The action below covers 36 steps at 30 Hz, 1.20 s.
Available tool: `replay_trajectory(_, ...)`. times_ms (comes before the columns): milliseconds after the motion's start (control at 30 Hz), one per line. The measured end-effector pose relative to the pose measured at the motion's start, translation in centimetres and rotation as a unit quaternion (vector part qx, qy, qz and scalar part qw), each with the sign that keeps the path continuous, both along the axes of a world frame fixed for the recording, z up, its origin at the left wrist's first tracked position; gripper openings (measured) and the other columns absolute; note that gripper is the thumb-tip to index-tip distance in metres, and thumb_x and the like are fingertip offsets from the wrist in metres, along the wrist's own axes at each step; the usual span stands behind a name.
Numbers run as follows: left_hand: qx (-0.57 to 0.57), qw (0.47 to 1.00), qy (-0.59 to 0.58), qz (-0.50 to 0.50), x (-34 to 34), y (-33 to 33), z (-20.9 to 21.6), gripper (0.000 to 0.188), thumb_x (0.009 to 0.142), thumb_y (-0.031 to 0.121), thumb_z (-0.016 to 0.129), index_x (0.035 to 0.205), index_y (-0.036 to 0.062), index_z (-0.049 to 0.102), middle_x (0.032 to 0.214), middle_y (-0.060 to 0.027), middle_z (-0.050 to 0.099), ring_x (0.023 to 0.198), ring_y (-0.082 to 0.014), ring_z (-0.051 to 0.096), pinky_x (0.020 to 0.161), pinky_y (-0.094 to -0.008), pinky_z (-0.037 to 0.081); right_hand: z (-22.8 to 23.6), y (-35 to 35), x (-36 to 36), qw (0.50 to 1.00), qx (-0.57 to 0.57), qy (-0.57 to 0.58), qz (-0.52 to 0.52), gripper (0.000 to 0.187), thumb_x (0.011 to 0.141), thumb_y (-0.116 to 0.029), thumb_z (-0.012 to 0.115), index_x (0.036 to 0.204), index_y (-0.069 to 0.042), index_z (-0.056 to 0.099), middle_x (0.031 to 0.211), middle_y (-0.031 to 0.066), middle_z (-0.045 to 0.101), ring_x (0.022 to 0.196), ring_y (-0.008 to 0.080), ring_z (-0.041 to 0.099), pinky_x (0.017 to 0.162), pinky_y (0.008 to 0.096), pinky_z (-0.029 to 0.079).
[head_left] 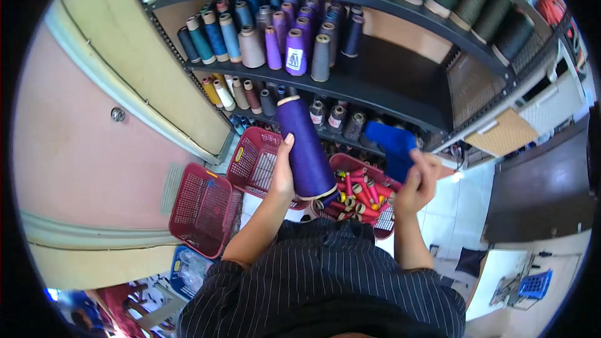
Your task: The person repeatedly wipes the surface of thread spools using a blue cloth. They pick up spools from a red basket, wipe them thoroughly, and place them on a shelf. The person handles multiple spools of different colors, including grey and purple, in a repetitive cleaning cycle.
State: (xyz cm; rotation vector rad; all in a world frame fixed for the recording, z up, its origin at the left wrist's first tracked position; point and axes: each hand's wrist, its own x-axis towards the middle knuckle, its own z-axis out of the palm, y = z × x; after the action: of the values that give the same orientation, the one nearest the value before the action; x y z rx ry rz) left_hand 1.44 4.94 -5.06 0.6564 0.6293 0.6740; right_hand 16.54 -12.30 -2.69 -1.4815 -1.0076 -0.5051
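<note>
Deep-purple thread cone (308, 150), tapered, pale-rimmed, clasped in left hand (284, 174); right hand (419, 183) at blue cloth (395, 150), grip unclear.

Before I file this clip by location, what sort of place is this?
Probably a thread storeroom: black metal shelves of coloured thread cones, a red plastic basket of pinkish-red spools, and a purple thread cone in the left hand.

My left forearm (260, 228) slants up and right from lower centre-left. Left hand (283, 175) mid-frame, in a grip, thumb (288, 139) pointing up, other digits hidden. My right forearm (411, 238) stands near vertical, right of centre. Right hand (418, 184) at its top, fingers (427, 163) bent, slightly blurred; can't tell how tightly they close. Hands level, well apart.
</note>
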Motion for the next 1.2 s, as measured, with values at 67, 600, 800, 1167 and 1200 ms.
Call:
replay_trajectory(67, 0.021, 0.996, -0.032, -0.079, 0.6, -1.2, 0.4, 0.054, 0.094, 0.052, 0.042, 0.114, 0.0030, 0.054, 0.100, -0.0133, 0.064, 0.088, -0.0233, 0.065, 0.080, -0.0371, 0.053, 1.5, 0.9, -3.0, 0.980, -0.077, -0.155, 0.093, 0.031, 0.079, -0.016, 0.065, 0.109, -0.010, 0.070, 0.101, 0.0085, 0.062, 0.095, 0.0272, 0.057, 0.084, 0.0370, 0.044)
replay_trajectory(600, 0.283, 0.934, -0.217, -0.030, 2.7, -5.9, 1.5, 0.091, 0.080, 0.066, 0.055, 0.139, 0.0007, 0.029, 0.117, -0.0120, 0.053, 0.109, -0.0233, 0.055, 0.100, -0.0399, 0.042, 0.6, 1.5, -1.6, 0.789, 0.013, 0.459, 0.408, 0.063, 0.100, -0.045, 0.038, 0.139, 0.005, 0.040, 0.135, 0.0185, 0.050, 0.124, 0.0236, 0.050, 0.107, 0.0369, 0.035)
replay_trajectory(800, 0.474, 0.875, -0.095, 0.021, 4.2, -7.0, -1.4, 0.090, 0.071, 0.055, 0.075, 0.135, 0.0053, 0.036, 0.132, -0.0138, 0.041, 0.123, -0.0263, 0.043, 0.105, -0.0442, 0.034, 3.4, 0.0, -1.0, 0.945, -0.111, -0.055, 0.302, 0.063, 0.097, -0.051, 0.036, 0.139, -0.004, 0.044, 0.144, 0.0178, 0.043, 0.133, 0.0365, 0.041, 0.105, 0.0438, 0.033)
replay_trajectory(1167, 0.761, 0.602, -0.080, 0.227, 7.9, -11.1, 1.7, 0.074, 0.059, 0.058, 0.082, 0.115, 0.0161, 0.058, 0.127, -0.0099, 0.035, 0.113, -0.0236, 0.040, 0.100, -0.0419, 0.033, -1.7, -7.6, 7.0, 0.837, -0.154, 0.435, 0.294, 0.052, 0.100, -0.042, 0.038, 0.108, 0.003, 0.062, 0.097, 0.0089, 0.067, 0.091, 0.0143, 0.061, 0.084, 0.0282, 0.047)
replay_trajectory(1200, 0.769, 0.587, -0.075, 0.241, 8.0, -11.5, 1.1, 0.074, 0.058, 0.059, 0.082, 0.114, 0.0168, 0.059, 0.128, -0.0097, 0.035, 0.113, -0.0233, 0.040, 0.100, -0.0420, 0.033, 1.2, -9.0, 6.9, 0.841, -0.092, 0.452, 0.282, 0.053, 0.100, -0.044, 0.038, 0.105, 0.003, 0.063, 0.096, 0.0091, 0.067, 0.091, 0.0155, 0.062, 0.083, 0.0287, 0.047)
